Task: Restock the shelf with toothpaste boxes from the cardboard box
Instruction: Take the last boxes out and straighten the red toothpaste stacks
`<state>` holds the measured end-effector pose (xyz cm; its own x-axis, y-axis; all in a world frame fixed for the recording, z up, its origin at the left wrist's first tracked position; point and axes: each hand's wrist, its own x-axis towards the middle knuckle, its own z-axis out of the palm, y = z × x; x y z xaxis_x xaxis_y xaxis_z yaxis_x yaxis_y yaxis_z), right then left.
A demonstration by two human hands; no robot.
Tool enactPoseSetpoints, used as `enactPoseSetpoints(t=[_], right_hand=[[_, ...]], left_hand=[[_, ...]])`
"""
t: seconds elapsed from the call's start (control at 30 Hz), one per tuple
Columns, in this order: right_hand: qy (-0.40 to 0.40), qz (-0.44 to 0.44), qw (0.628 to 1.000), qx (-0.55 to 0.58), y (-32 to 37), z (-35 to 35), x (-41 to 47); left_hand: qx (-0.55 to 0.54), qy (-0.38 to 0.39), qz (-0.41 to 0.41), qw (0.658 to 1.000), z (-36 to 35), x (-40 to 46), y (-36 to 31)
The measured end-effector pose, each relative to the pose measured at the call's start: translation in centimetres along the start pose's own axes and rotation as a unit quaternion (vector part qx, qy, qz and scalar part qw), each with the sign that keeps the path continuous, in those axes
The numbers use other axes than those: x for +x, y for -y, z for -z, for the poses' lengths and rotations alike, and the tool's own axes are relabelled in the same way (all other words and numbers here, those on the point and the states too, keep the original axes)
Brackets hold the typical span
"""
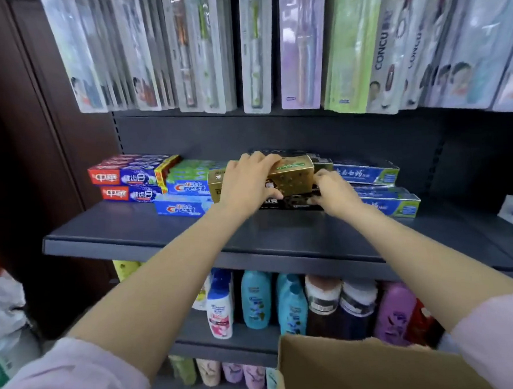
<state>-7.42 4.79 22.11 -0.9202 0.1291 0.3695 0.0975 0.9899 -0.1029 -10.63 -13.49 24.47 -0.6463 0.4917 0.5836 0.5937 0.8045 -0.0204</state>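
Mid-shelf (pixel 149 231), left hand (pixel 245 177) grips the gold box (pixel 293 174) atop black boxes (pixel 291 202); right hand (pixel 335 194) pinches its end.

Both arms outstretched toward the gold box (pixel 293 175); left hand (pixel 247 183) on its left end, fingers (pixel 262 161) curled over the top edge; right hand (pixel 336 194) at its lower right corner, fingers bent against it; pink sleeves pushed up.
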Motion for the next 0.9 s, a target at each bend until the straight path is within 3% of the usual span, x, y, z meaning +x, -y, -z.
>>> enactPoseSetpoints(t=[0.17, 0.23, 0.37, 0.47, 0.53, 0.7, 0.9], right_hand=[[-0.004, -0.016, 0.995, -0.102, 0.3, -3.8, 2.5], [0.016, -0.019, 0.996, -0.08, 0.2, -4.9, 2.7], [-0.031, -0.039, 0.982, 0.185, -0.7, -3.3, 2.9], [-0.02, -0.051, 0.907, 0.418, -1.0, -1.3, 2.3], [-0.042, -0.07, 0.871, 0.485, -1.1, -0.8, 2.1], [-0.079, -0.121, 0.859, 0.491, -2.1, -0.9, 2.3], [-0.072, -0.122, 0.883, 0.448, -2.4, -1.2, 3.0]], left_hand=[[-0.014, 0.005, 0.001, 1.0, -2.6, 2.3, 2.5], [-0.031, 0.014, 0.001, 0.999, -3.3, 3.0, 3.1], [-0.044, 0.023, -0.03, 0.998, -3.8, 4.2, 2.9], [-0.021, 0.028, -0.066, 0.997, -4.0, 5.2, 1.9], [-0.028, 0.034, -0.085, 0.995, -4.1, 5.9, 1.1], [-0.081, 0.032, -0.053, 0.995, -4.6, 6.6, 1.6], [-0.075, 0.065, -0.062, 0.993, -4.9, 6.8, 2.7]])
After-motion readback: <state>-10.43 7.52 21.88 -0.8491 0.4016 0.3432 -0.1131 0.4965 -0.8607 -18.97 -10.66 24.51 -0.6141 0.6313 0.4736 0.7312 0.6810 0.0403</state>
